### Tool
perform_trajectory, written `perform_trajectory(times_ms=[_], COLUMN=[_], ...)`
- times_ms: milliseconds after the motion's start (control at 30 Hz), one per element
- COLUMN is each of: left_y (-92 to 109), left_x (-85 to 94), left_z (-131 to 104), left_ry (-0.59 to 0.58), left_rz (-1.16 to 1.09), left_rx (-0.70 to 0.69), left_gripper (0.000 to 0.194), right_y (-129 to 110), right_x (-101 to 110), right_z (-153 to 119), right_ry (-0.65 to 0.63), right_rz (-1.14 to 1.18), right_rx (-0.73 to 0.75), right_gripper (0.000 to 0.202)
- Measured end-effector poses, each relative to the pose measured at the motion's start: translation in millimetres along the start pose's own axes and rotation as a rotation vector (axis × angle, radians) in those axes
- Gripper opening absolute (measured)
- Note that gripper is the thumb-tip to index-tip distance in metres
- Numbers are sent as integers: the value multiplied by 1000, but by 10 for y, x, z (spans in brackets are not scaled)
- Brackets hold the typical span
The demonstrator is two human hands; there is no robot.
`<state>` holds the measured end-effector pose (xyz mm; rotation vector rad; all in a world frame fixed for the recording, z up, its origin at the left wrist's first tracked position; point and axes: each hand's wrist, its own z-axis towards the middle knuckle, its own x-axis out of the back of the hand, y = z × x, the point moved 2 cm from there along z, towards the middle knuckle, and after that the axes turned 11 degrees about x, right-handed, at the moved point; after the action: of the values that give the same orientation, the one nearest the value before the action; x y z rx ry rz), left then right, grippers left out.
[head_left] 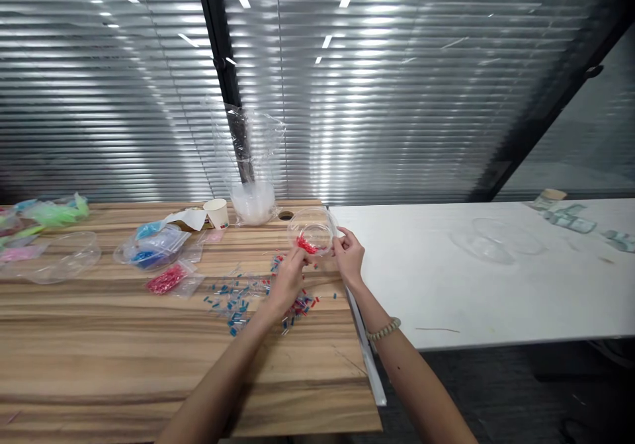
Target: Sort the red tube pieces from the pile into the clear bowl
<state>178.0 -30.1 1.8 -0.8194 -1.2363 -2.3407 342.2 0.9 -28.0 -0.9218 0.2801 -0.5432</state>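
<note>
A round clear plastic bowl (320, 222) is held tilted above the right part of the wooden table, with a small heap of red pieces (306, 244) inside at its near left. My left hand (288, 277) is closed, its fingertips at the near left rim. At the right rim, my right hand (350, 257) pinches the bowl between thumb and fingers. Beneath and left of my left hand lies a loose scatter of small clear pieces with blue and red ends (238, 302); my forearm hides part of it.
On the left are a bag of red pieces (167, 279), clear containers (74, 255) and coloured plastic bags (59, 211). A paper cup (217, 213) and a bagged stack of white bowls (254, 202) stand at the back. Clear lids (483, 242) lie on the white table (496, 298).
</note>
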Motion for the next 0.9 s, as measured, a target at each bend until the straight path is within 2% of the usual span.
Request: perform_trajectory(times_ms=[133, 233, 367, 567, 767, 900], left_y=[9, -48, -154, -257, -336, -332], left_x=[140, 173, 148, 100, 86, 131], left_z=[14, 7, 1, -8, 20, 46], left_ry=[182, 254, 238, 181, 199, 255], left_rz=[-10, -2, 48, 153, 232, 300], left_rx=[19, -1, -81, -132, -112, -164], left_gripper=[17, 14, 16, 17, 21, 23], right_y=[-47, -96, -147, -178, -168, -164], right_x=[-7, -27, -53, -65, -80, -75], right_z=[-17, -37, -58, -74, -87, -93], right_ry=[-43, -112, -194, -234, -267, -255], right_rz=[33, 90, 140, 204, 227, 201], right_rx=[35, 69, 101, 95, 106, 97], right_gripper=[37, 37, 37, 36, 34, 35])
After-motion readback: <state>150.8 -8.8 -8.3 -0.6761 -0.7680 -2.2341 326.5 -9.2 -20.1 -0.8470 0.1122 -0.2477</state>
